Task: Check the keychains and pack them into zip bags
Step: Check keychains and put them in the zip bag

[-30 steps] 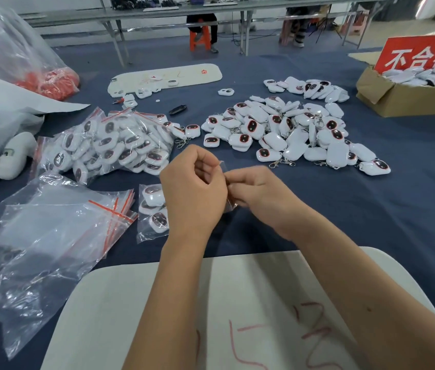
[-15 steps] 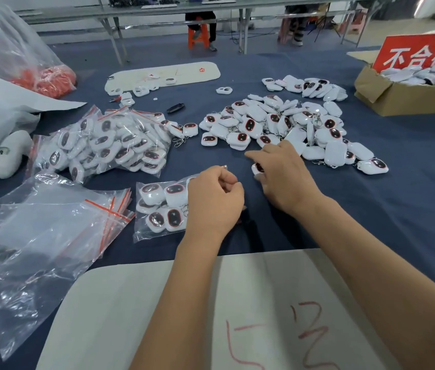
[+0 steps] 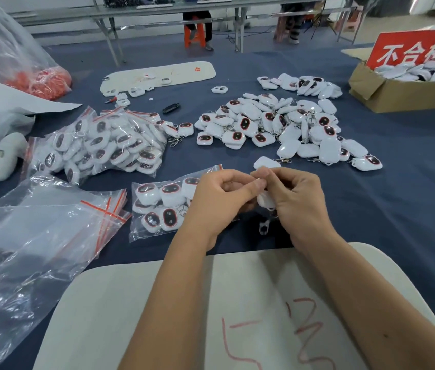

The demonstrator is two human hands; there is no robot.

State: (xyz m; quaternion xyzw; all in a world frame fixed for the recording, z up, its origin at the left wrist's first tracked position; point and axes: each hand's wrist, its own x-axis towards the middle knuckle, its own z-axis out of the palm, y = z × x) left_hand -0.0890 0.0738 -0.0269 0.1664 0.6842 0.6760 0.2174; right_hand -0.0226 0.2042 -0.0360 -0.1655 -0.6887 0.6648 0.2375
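Both hands meet above the dark blue tablecloth (image 3: 411, 182): the left hand (image 3: 219, 198) and right hand (image 3: 297, 198) pinch one small white plastic keychain (image 3: 265, 200) between curled fingers, its metal clasp (image 3: 264, 227) dangling, just right of a part-filled clear zip bag (image 3: 157, 206), near the loose keychain pile (image 3: 277, 124).

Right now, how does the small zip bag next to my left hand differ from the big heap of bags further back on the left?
The small zip bag is a single flat bag holding a handful of keychains; the heap of packed bags is many bags piled together. The small bag lies right beside the left hand; the heap sits farther back, untouched. Both are clear plastic with red zip strips, holding white keychains with dark, red-rimmed faces.
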